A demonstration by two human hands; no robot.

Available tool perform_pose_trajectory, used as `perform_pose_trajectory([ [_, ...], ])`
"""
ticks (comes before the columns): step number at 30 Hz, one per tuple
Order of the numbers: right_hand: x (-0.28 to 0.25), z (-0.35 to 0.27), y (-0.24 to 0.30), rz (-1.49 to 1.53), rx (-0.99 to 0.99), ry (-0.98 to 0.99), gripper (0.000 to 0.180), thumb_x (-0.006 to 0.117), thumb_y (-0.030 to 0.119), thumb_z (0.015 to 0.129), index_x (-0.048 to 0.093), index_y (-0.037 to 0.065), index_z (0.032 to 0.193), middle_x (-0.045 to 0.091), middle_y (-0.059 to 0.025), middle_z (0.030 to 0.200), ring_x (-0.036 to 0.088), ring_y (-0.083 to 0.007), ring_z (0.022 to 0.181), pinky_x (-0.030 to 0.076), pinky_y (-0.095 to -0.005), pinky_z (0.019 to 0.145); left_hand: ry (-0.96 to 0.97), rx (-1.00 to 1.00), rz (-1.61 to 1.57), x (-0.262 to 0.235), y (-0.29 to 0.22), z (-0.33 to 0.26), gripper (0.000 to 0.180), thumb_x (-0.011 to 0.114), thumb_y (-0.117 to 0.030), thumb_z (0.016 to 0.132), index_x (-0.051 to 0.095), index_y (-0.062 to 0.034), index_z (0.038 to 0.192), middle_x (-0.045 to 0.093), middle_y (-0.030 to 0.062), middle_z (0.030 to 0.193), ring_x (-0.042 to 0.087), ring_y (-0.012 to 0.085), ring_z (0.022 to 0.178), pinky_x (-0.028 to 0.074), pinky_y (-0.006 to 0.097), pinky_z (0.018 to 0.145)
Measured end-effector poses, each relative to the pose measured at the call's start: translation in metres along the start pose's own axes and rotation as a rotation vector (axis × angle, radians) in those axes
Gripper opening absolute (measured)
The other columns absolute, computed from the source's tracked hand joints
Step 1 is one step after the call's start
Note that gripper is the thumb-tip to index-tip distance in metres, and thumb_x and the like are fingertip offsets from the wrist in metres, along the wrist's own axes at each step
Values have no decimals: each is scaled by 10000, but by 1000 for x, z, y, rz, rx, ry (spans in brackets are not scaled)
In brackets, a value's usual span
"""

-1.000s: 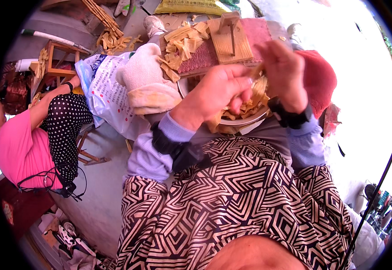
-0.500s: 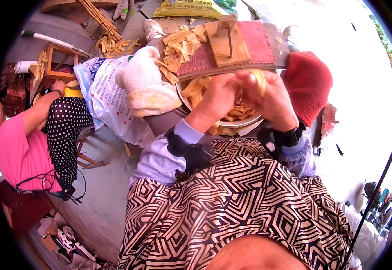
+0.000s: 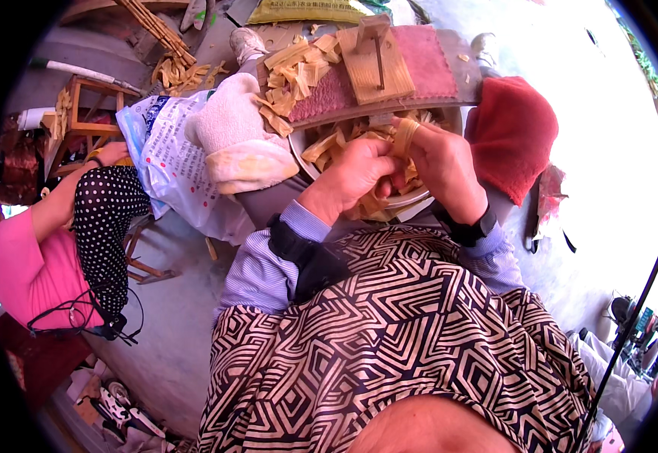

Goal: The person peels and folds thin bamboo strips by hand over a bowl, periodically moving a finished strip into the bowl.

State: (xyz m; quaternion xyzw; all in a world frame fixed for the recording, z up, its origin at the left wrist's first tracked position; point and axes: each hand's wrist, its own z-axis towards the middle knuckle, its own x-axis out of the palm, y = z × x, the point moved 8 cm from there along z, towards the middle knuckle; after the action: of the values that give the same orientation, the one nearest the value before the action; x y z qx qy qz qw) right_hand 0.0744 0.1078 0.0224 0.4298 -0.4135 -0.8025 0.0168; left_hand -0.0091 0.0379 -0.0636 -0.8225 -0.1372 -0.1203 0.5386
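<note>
A pale yellow strip (image 3: 405, 136) stands up from between my two hands, looped by the right fingers. My right hand (image 3: 447, 167) is closed around it. My left hand (image 3: 353, 179) is closed in a pinch at the strip's lower end, fingertips partly hidden. Both hands are over a white basin (image 3: 296, 153) holding more pale yellow strips (image 3: 325, 149). Just beyond lies a board covered with red cloth (image 3: 429, 72). A wooden block (image 3: 359, 72) with a thin upright metal piece rests on it, beside a heap of loose strips (image 3: 295, 74).
A pink-white cloth (image 3: 231, 124) and a red cloth (image 3: 512, 140) cover my knees. White plastic bag (image 3: 185, 162) lies at left, near a co-worker in a pink top (image 3: 38, 249) beside a wooden stool frame (image 3: 76, 113). A yellow sack (image 3: 306, 10) lies beyond the board.
My hands have moved lower and nearer to me, over the basin. The right hand with the strip has turned, and the strip now stands between the two hands. The co-worker's arm shifted slightly.
</note>
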Motion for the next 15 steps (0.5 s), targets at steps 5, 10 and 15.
perform_pose_trajectory([
  [5, 22, -11, -48, 217, 415, 178, 236, 617, 232, 899, 686, 21, 818, 646, -89, 673, 631, -247, 620, 473, -318, 528, -483, 721, 1154, 14, -75, -23, 154, 567, -25, 830, 621, -11, 973, 616, 58, 765, 606, 262, 656, 484, 345, 595],
  [10, 65, -38, -55, 1260, 783, 346, 328, 555, 320, 959, 646, 9, 911, 667, -24, 904, 629, -160, 851, 487, -323, 772, -427, 884, 1053, 17, -72, -26, 290, 592, 0, 791, 622, -27, 1078, 637, 83, 1008, 582, 295, 932, 481, 368, 804],
  [15, 82, -48, -52, 1802, 840, 286, 223, 579, 213, 934, 618, 40, 1069, 636, -36, 1060, 592, -159, 1001, 458, -332, 900, -354, 771, 831, 19, -58, -22, 327, 630, -94, 821, 605, -28, 1140, 630, 97, 1094, 556, 298, 1022, 458, 355, 892],
])
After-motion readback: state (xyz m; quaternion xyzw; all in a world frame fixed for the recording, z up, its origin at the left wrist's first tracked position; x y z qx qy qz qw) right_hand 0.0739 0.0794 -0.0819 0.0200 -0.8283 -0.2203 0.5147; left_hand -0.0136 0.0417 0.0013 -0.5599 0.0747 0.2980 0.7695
